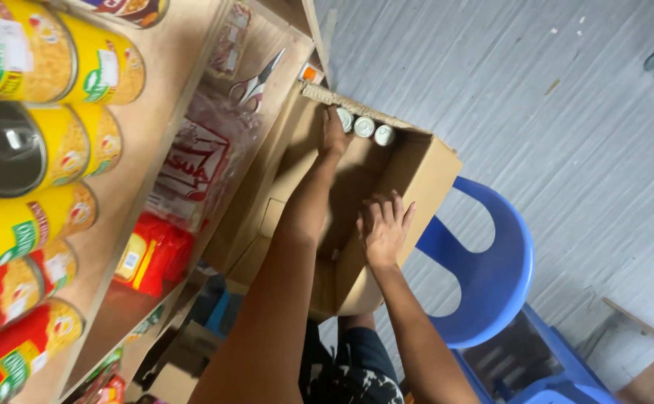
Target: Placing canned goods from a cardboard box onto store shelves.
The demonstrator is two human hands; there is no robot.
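Note:
An open cardboard box (pixel 424 168) rests on a blue plastic chair (pixel 491 277). Three small cans (pixel 364 126) with silver tops stand in a row at the box's far end. My left hand (pixel 333 133) reaches deep into the box and touches the can nearest it; whether the fingers close on it is hidden. My right hand (pixel 384 228) lies flat with spread fingers on the box's near edge, steadying it.
Wooden shelves (pixel 170 82) rise at left with several yellow and red cans (pixel 35 150) lying on their sides. Lower shelves hold clear bagged goods (pixel 200 161), red packets (pixel 155 254) and scissors (pixel 256 82). Grey floor lies at right.

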